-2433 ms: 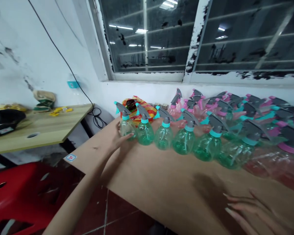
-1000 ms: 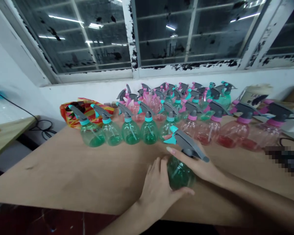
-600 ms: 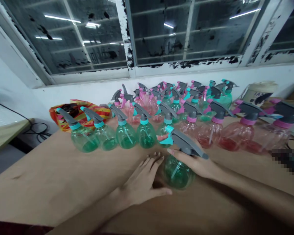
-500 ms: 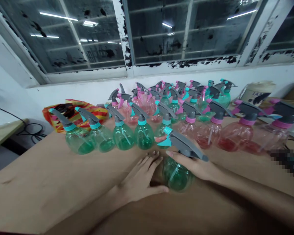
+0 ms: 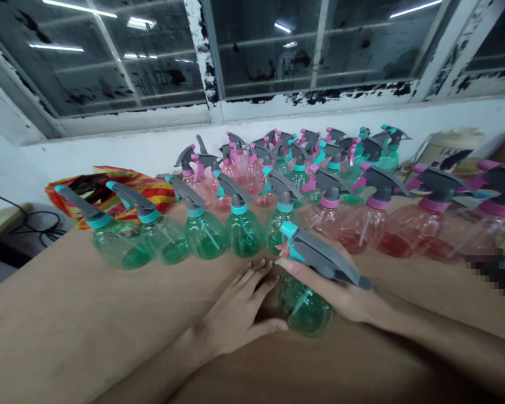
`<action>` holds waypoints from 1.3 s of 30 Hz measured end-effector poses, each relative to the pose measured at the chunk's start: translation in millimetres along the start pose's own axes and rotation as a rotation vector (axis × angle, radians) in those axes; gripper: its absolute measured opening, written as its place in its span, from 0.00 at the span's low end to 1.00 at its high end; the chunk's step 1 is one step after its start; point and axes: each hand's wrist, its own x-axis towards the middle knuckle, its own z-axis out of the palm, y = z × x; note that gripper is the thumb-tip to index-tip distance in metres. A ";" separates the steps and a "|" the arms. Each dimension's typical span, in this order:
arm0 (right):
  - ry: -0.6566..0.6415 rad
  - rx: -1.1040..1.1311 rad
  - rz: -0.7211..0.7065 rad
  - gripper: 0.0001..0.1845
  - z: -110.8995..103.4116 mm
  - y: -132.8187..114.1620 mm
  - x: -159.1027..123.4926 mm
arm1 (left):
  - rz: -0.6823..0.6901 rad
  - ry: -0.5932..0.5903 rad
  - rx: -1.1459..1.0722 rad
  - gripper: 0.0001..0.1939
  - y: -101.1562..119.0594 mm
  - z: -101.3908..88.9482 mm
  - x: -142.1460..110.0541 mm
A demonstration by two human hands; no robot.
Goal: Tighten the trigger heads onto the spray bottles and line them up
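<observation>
A long tan tabletop (image 5: pixel 59 292) holds rows of clear green and pink plastic spray bottles (image 5: pixel 244 233). A green plastic spray bottle with a grey trigger head (image 5: pixel 305 311) stands between the hands: the right hand (image 5: pixel 336 294) curls closed around its neck, while the left hand (image 5: pixel 235 314) lies open, its thumb at the bottle's lower side.

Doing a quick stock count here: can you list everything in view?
Held spray bottle: 1, clear green, grey trigger, teal collar, at the table's front
Green spray bottles: 5, clear green, in a row behind the held one
Pink spray bottles: 4, clear pink, right of that row
Back spray bottles: too crowded to count, pink and green, by the wall
Striped bag: 1, red and yellow, behind the row's left end
Tub: 1, cream, right, by the wall
Window: 1, dark panes, peeling white frame, above the wall
Table top: 1, brown, under the bottles
Left hand: 1, against the held spray bottle
Right hand: 1, under its trigger head
</observation>
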 end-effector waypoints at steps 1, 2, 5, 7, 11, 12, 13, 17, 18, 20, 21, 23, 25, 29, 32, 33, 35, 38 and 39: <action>0.002 -0.002 0.003 0.04 0.0 -0.1 0.0 | 0.004 0.005 0.002 0.41 -0.1 -0.5 0.2; -0.001 0.002 0.008 0.04 -0.1 -0.1 0.3 | 0.009 0.013 0.003 0.40 -0.4 -0.9 0.4; -0.029 0.044 0.026 0.06 -0.1 -0.1 1.5 | 0.025 0.037 0.001 0.37 -1.9 -1.4 0.8; -0.053 0.084 0.038 0.10 -0.3 -0.1 1.5 | 0.034 0.039 0.001 0.36 -3.6 -1.2 1.0; -0.097 0.118 0.064 0.14 -1.8 0.3 -0.5 | 0.034 0.047 -0.032 0.35 -8.2 1.7 1.0; -0.103 0.109 0.068 0.14 -2.3 0.4 -1.1 | 0.027 0.053 -0.046 0.34 -9.5 3.0 0.8; -0.106 0.097 0.068 0.14 -2.8 0.6 -1.7 | 0.020 0.061 -0.060 0.34 -10.7 4.2 0.6; -0.088 0.042 0.044 0.12 -4.2 0.5 -2.2 | 0.013 0.091 -0.068 0.35 -14.9 8.3 -0.3; -0.091 0.035 0.036 0.13 -4.4 -0.1 -1.7 | 0.015 0.100 -0.057 0.35 -15.8 8.7 -0.5; -0.103 0.030 0.024 0.14 -4.7 -2.0 -0.1 | 0.011 0.108 -0.035 0.35 -17.3 8.9 -0.3; -0.109 0.031 0.017 0.16 -4.8 -3.2 0.7 | 0.008 0.108 -0.027 0.36 -17.7 8.6 -0.1; -0.118 0.034 0.009 0.18 -5.1 -5.1 2.2 | 0.004 0.098 -0.016 0.35 -17.7 7.7 0.7; -0.131 0.042 0.008 0.19 -5.3 -5.6 2.6 | 0.003 0.091 -0.012 0.35 -16.9 6.7 1.6; -0.153 0.061 0.018 0.21 -5.5 -2.6 1.1 | -0.004 0.085 -0.023 0.35 -15.6 6.4 2.4; -0.157 0.063 0.040 0.23 -6.0 -1.5 0.3 | -0.009 0.078 -0.031 0.35 -16.2 7.8 2.0; -0.157 0.066 0.048 0.23 -6.2 -1.6 0.2 | -0.010 0.081 -0.037 0.35 -16.5 8.3 1.8; -0.159 0.071 0.050 0.22 -6.6 -1.7 0.5 | -0.012 0.087 -0.049 0.35 -17.0 8.8 1.5; -0.156 0.077 0.044 0.18 -6.2 -1.2 1.4 | -0.002 0.086 -0.066 0.34 -17.3 8.0 1.5; -0.148 0.082 0.043 0.16 -5.8 -1.2 1.8 | 0.002 0.083 -0.066 0.35 -17.3 7.7 1.5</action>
